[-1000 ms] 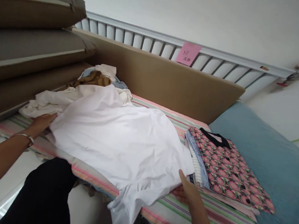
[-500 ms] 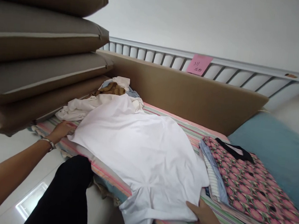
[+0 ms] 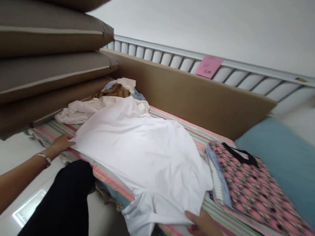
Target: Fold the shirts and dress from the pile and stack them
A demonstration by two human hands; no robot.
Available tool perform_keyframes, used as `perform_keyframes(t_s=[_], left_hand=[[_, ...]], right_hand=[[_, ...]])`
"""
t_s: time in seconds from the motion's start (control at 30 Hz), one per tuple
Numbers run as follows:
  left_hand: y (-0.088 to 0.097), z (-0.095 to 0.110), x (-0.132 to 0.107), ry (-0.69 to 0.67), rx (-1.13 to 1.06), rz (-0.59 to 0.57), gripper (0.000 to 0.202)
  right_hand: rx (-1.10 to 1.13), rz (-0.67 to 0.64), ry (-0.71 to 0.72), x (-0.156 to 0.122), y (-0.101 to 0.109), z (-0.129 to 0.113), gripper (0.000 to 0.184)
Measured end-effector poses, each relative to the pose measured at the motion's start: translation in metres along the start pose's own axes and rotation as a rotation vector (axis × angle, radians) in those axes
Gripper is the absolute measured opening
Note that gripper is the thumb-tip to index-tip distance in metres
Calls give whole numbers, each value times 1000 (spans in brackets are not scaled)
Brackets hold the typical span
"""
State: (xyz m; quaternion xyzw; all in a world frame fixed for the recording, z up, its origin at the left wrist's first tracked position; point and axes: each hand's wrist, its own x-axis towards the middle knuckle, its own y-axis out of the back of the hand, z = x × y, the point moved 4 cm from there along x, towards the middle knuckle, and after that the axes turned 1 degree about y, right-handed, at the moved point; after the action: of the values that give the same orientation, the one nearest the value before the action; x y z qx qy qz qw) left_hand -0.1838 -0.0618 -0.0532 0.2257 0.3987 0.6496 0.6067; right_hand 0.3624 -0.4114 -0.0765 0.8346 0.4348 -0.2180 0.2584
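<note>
A white shirt (image 3: 142,142) lies spread over a striped bed sheet (image 3: 110,177), one sleeve (image 3: 140,212) hanging past the near edge. My left hand (image 3: 61,143) pinches the shirt's left corner. At the other end, my right hand (image 3: 206,225) grips the shirt's near right edge, thumb on top and the other fingers partly under the cloth. Just right of the shirt is a stack of folded clothes, topped by a pink patterned garment (image 3: 252,189) with a black neckline.
Rumpled clothes (image 3: 77,110) lie at the far left, beside tall stacked brown cushions (image 3: 50,65). A brown board (image 3: 181,92) leans along the back railing, under a pink note (image 3: 209,66). A blue surface (image 3: 281,159) is at right. My knee (image 3: 74,180) is near the bed edge.
My left hand has moved a little down and left with the shirt's corner. My right hand has shifted slightly left, its fingers now further round the edge. The view has moved slightly.
</note>
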Motion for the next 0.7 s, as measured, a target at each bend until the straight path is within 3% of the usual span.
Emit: perform_keyframes(t_s=[0.07, 0.13, 0.17, 0.23, 0.3, 0.33, 0.37, 0.43, 0.5, 0.53, 0.6, 0.63, 0.7], left_hand=[[6, -6, 5, 34, 3, -23, 36], [13, -7, 13, 46, 140, 32, 38], [16, -1, 16, -4, 236, 105, 40], [10, 27, 9, -230, 362, 283, 49], [-17, 70, -22, -553, 285, 364, 53], [-39, 94, -44, -689, 191, 318, 53], [-64, 118, -71, -809, 105, 229, 51], [-123, 166, -133, -1089, 66, -55, 46], [-172, 200, -188, -1298, 145, -254, 44], [-189, 211, -205, -1340, 174, -296, 45], [-207, 221, -212, -1375, 227, -318, 47], [-208, 220, -202, -1362, 256, -302, 48], [-195, 207, -158, -1256, 325, -218, 50]], right_hand=[[-28, -10, 33, -3, 4, -3, 34], [-166, 68, 7, -5, 18, -6, 23], [-247, 128, -17, -7, 27, -9, 18], [-402, 299, 0, -14, 41, -23, 14], [-495, 474, 190, -22, 35, -47, 19], [-529, 530, 338, -25, 22, -62, 24], [-550, 550, 501, -27, 1, -77, 30], [-556, 446, 759, -22, -51, -101, 41], [-636, 344, 852, -8, -94, -113, 47], [-701, 322, 861, 1, -105, -114, 48], [-853, 347, 846, 21, -102, -108, 50], [-930, 387, 835, 32, -90, -101, 51], [-1061, 512, 802, 51, -53, -83, 52]])
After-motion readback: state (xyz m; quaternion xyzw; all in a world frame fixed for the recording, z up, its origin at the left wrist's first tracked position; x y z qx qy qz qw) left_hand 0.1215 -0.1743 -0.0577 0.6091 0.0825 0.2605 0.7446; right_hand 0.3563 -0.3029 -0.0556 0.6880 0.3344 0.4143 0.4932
